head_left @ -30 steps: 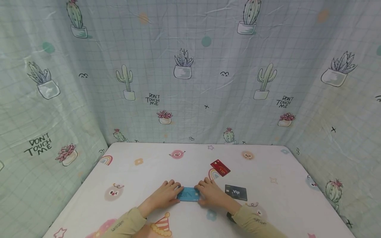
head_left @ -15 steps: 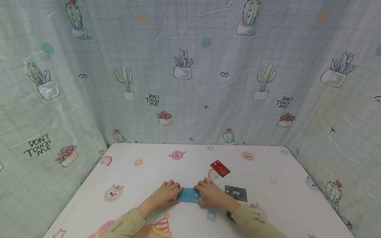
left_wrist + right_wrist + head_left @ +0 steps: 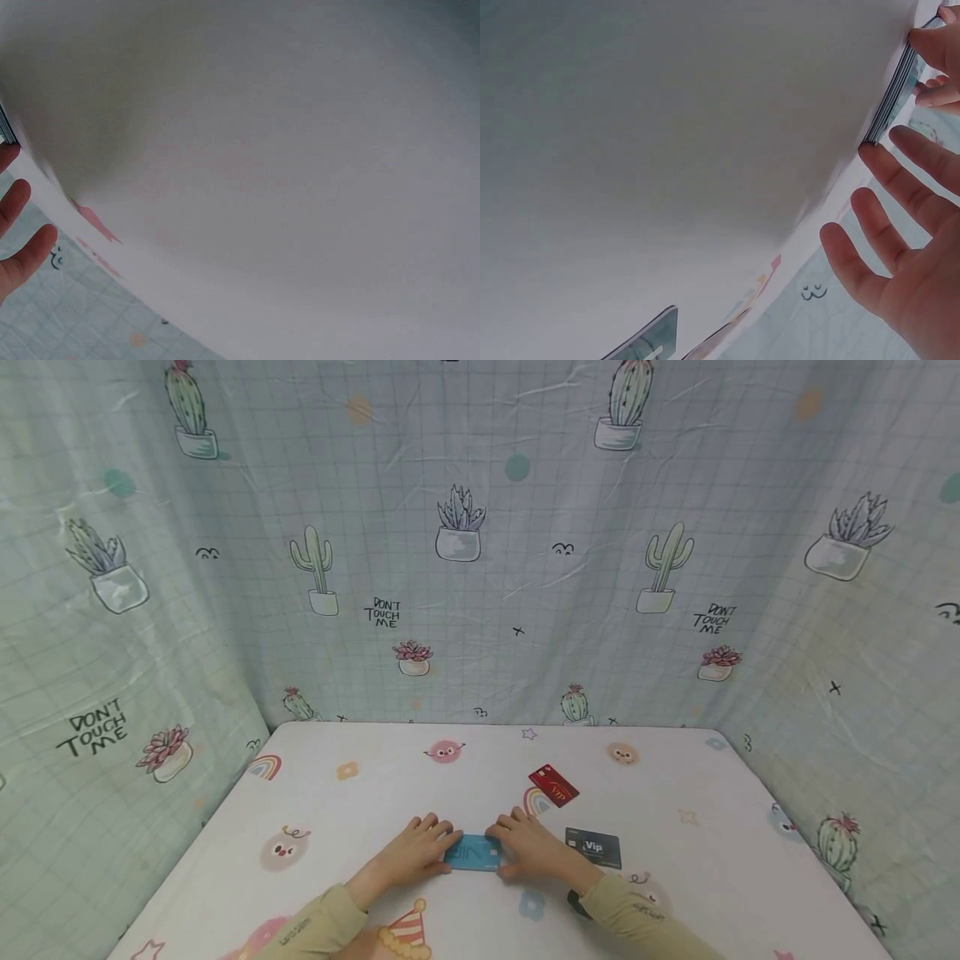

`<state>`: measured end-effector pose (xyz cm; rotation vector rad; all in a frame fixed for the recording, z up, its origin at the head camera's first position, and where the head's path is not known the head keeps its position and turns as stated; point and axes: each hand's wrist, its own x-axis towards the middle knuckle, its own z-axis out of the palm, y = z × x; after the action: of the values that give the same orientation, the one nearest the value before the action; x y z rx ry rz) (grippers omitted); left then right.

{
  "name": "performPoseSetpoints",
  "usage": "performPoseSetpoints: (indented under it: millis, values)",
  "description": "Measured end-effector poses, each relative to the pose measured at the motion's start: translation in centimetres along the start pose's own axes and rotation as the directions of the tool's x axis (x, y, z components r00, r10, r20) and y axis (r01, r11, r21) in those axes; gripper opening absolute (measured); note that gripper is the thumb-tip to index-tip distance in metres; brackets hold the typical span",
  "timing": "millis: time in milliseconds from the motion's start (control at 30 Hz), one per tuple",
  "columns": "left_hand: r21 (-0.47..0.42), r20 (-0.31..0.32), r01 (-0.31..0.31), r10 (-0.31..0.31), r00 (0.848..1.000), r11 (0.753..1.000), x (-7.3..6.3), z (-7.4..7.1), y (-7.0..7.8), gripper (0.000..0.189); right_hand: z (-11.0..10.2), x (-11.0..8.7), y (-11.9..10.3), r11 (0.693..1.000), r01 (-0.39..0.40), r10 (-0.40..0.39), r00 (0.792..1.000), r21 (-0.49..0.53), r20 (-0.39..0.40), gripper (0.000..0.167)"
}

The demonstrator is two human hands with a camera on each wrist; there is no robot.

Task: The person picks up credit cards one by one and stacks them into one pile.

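A neat stack of cards (image 3: 472, 852) with a blue VIP-type card on top lies on the table, its print upside down in the head view. My left hand (image 3: 420, 852) holds its left end and my right hand (image 3: 528, 850) holds the right end, each between thumb and fingers. In the right wrist view, the layered edge of the stack (image 3: 891, 94) runs from the thumb to a fingertip. Only a sliver of the stack (image 3: 7, 126) shows in the left wrist view, beside the left fingers (image 3: 15, 202).
Right of the stack lies a dark Vip card (image 3: 592, 847), with a red VIP card (image 3: 553, 786) farther back. Another dark object (image 3: 577, 903) is mostly hidden under the right sleeve (image 3: 630, 914). A patterned white cloth (image 3: 360, 802) covers the table; cactus-print curtains (image 3: 517, 568) enclose it.
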<state>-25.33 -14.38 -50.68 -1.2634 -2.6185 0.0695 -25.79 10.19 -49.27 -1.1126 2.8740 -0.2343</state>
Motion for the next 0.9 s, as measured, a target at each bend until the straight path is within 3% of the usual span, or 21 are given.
performPoseSetpoints:
  millis: [333, 667, 900]
  values:
    - [-0.026, -0.011, 0.007, -0.008, 1.000, 1.000, -0.1, 0.2, -0.2, 0.054, 0.3, -0.1, 0.3, 1.000, -0.003, 0.003, 1.000, 0.027, -0.002, 0.053]
    - [-0.076, 0.055, 0.065, -0.061, 0.997, 0.995, 0.0, -0.2, 0.0, 0.057, -0.1, -0.9, 0.2, 0.998, -0.032, 0.030, 0.999, 0.062, 0.019, 0.058]
    - [-0.074, -0.005, 0.032, -0.032, 0.999, 0.997, 0.4, -0.9, 0.1, 0.057, -0.4, -1.7, 0.4, 0.997, -0.026, 0.026, 1.000, 0.072, -0.007, 0.053]
